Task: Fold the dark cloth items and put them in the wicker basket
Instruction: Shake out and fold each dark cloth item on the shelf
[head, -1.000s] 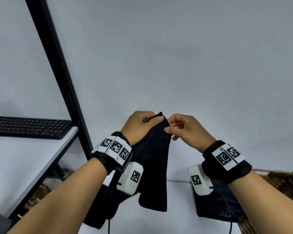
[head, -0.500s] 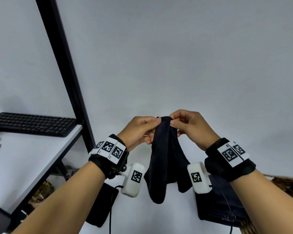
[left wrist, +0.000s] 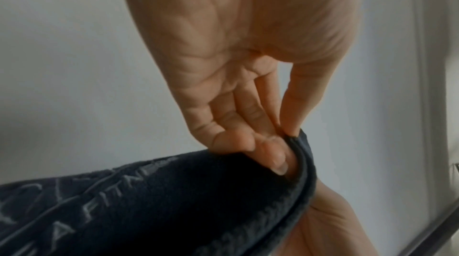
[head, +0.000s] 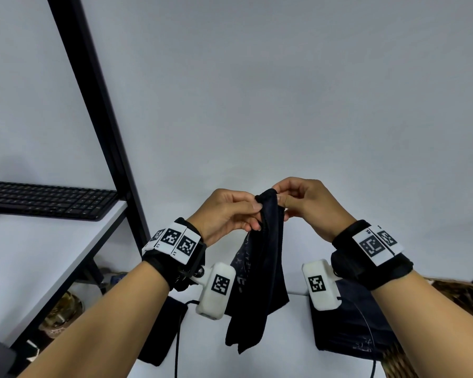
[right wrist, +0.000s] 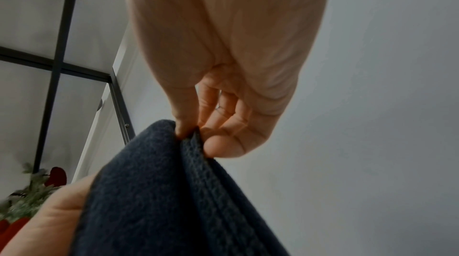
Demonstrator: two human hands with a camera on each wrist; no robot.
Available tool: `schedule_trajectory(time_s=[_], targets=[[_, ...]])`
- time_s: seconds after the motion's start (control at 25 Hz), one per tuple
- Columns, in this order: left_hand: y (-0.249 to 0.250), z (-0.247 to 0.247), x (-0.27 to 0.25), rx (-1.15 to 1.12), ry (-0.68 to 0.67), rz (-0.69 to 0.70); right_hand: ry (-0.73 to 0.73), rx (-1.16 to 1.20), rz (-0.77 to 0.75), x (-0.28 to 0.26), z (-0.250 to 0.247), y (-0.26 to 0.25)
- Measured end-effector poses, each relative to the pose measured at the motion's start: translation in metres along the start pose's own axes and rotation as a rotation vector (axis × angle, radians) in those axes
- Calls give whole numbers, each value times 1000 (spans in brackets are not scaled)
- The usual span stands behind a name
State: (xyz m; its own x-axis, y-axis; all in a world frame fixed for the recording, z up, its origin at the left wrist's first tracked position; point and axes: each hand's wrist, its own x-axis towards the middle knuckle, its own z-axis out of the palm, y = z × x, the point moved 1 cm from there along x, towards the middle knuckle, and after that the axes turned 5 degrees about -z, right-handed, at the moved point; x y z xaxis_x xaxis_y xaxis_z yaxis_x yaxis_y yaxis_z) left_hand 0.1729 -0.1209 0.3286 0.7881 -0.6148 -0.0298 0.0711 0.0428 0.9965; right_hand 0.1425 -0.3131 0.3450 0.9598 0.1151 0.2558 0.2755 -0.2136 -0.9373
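Well, the biggest thing here is the white table (head: 224, 358) low in the head view, with a side shelf (head: 38, 257) to the left carrying a black keyboard (head: 47, 199). On the table lie more dark pieces: one folded dark cloth (head: 347, 323) at the right, next to the wicker basket (head: 459, 298) whose rim shows at the right edge, and another dark piece (head: 161, 334) at the left, partly behind the left forearm.

Held up above the table is the dark towel (head: 260, 268), with pale lettering on one face. It hangs straight down from its top edge, long axis vertical, its lower end dangling free above the table.

Both hands meet at that top edge. The left hand (head: 227, 214) pinches it from the left, thumb on one side and fingers (left wrist: 270, 154) tucked behind the hem. The right hand (head: 309, 205) pinches the same bunched edge from the right, thumb and fingers (right wrist: 223, 148) clamped on the fabric.

As I judge it, the towel is doubled lengthwise and needs another fold. The basket lies down and to the right, nearer the right hand, so that hand seems best placed to carry it there.
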Motion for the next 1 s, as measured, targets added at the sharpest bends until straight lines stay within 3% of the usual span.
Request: schedule_trajectory(time_s=[0.32, 0.6, 0.76, 0.92, 1.0], targets=[[-2, 4, -6, -38, -11, -3, -61, -4, -1, -2, 9, 0], [0, 13, -2, 71, 259, 67, -7, -51, 20, -1, 11, 6], [-1, 12, 2, 1, 351, 60, 176, -207, -54, -7, 12, 2], [-3, 14, 6, 41, 362, 40, 23, -269, 39, -16, 27, -2], [-2, 14, 8, 103, 355, 44, 33, -255, 62, -15, 30, 0]])
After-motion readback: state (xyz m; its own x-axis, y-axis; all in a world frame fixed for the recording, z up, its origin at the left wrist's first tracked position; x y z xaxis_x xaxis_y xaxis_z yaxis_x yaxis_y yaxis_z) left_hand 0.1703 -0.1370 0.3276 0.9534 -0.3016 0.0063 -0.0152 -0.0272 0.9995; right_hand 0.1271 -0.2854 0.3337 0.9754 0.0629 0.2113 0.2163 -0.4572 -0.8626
